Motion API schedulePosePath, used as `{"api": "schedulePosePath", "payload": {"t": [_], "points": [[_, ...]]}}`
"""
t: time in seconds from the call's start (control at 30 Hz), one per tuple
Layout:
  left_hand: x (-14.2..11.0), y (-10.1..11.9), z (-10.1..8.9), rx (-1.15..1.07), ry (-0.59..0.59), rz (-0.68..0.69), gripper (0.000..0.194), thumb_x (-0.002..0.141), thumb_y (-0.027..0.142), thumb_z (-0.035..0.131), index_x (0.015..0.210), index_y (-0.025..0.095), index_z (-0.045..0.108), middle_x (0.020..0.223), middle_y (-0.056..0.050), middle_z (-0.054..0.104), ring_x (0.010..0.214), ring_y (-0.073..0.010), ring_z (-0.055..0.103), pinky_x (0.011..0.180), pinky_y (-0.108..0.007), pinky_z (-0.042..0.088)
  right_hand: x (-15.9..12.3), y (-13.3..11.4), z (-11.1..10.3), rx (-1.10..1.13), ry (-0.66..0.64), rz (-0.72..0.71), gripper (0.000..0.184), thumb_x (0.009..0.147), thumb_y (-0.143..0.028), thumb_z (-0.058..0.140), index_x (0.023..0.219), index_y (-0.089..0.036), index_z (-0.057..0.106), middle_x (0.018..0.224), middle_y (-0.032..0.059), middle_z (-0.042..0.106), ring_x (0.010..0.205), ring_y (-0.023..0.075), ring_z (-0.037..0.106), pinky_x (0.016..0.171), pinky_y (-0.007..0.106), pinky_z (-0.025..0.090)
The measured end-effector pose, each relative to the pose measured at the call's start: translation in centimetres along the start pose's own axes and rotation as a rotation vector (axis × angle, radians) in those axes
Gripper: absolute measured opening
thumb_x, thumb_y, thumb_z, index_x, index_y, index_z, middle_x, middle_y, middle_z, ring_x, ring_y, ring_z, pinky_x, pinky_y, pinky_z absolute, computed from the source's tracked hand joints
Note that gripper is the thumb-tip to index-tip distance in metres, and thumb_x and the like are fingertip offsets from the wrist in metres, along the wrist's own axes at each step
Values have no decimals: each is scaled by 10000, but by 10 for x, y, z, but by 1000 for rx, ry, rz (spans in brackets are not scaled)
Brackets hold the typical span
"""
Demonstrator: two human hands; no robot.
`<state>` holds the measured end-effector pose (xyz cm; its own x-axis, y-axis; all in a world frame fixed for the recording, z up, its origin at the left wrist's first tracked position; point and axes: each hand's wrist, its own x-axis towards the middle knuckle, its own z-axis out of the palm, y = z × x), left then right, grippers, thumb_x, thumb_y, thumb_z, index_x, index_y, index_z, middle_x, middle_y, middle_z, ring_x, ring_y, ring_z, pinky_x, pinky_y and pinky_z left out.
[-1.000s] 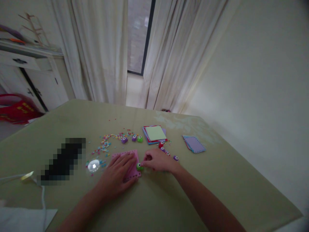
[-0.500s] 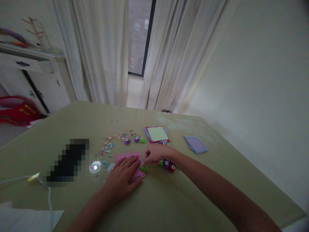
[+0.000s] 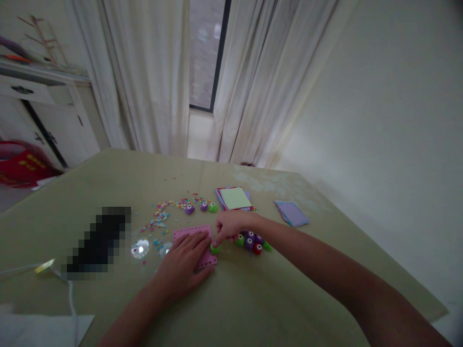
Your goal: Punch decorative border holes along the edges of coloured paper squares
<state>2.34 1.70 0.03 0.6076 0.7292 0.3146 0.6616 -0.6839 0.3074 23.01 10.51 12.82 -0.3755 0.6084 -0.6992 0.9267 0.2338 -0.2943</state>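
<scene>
My left hand lies flat on a pink sheet with holes punched along its border, fingers stretched out and mostly covering it. At the sheet's right edge sits a small green one-eyed figure. My right hand is closed, with a digit pointing down onto this figure; whether it pinches or only presses it is hard to see. Just right of that hand, partly under my forearm, is a cluster of green, purple and red one-eyed figures.
Beyond my hands are a purple figure, another beside a green one, scattered colourful beads and stacked coloured sheets. Purple sheets lie at right. Clear round pieces, a blurred-out dark object and a white cable are at left.
The right hand has shifted slightly, uncovering more of the figure cluster. The left hand stays on the pink sheet. The camera view has moved a little.
</scene>
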Motion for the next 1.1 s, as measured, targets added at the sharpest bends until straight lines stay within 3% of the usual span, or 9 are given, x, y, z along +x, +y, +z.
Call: {"api": "schedulePosePath", "payload": {"t": [0.43,0.87,1.1], "points": [[5,5,-7,-14,5,-20,542,1013,524,664,1465,224,657,1565,-141,637,1432,-367,605,1188,-571,471,2,-16,-10,-103,-39,29,421,828,-455,892,667,-183,614,531,-76,568,519,110,540,562,225,438],[3,2,0,-36,24,-32,539,1000,523,677,1460,241,663,1558,-136,642,1431,-376,597,1189,-579,448,7,-8,-17,-148,-54,40,500,761,-586,915,677,-189,623,551,-67,568,565,132,551,599,246,437],[3,2,0,-51,25,-26,536,1006,534,661,1462,251,661,1562,-128,640,1433,-373,594,1195,-582,442,6,-14,-15,-214,-55,29,445,797,-536,898,671,-185,657,554,-63,579,559,133,556,587,251,424]]}}
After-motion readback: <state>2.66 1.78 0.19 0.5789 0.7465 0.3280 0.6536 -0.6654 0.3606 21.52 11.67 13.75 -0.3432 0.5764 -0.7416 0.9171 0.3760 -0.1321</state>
